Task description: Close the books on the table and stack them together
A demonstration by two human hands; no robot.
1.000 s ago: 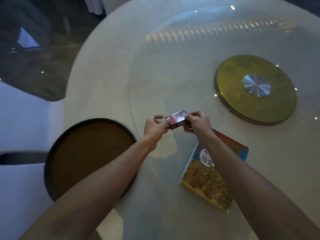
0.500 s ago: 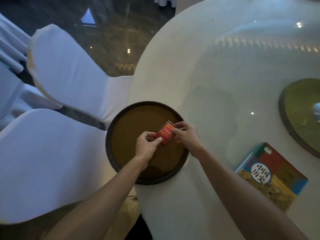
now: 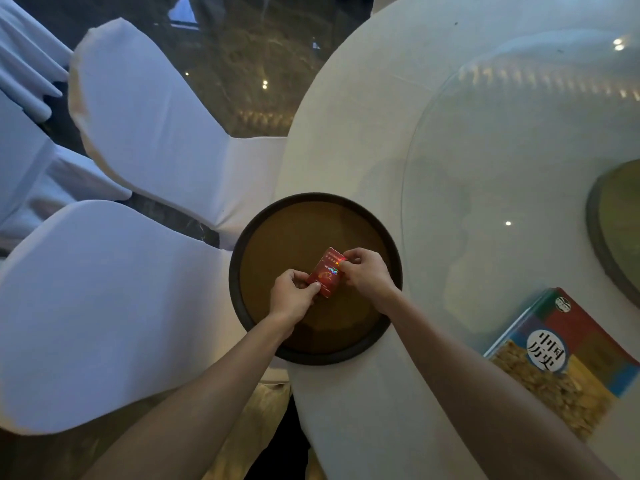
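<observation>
A small red booklet [image 3: 325, 272], closed, is held over the round brown tray [image 3: 270, 237] at the table's left edge. My left hand [image 3: 292, 296] pinches its lower left corner and my right hand [image 3: 365, 275] pinches its upper right edge. A larger closed book [image 3: 571, 362] with a blue, red and yellow cover lies flat on the glass at the right, apart from both hands.
The round white table [image 3: 346, 133] carries a glass turntable [image 3: 502, 168] with a gold disc [image 3: 620, 220] at the far right. White-covered chairs [image 3: 145, 133] stand close at the left, one [image 3: 104, 306] near the tray. Dark floor lies beyond.
Both hands have carried the small red booklet leftward, from above the large book to over the brown tray, and turned its red cover upward. The large book stayed put.
</observation>
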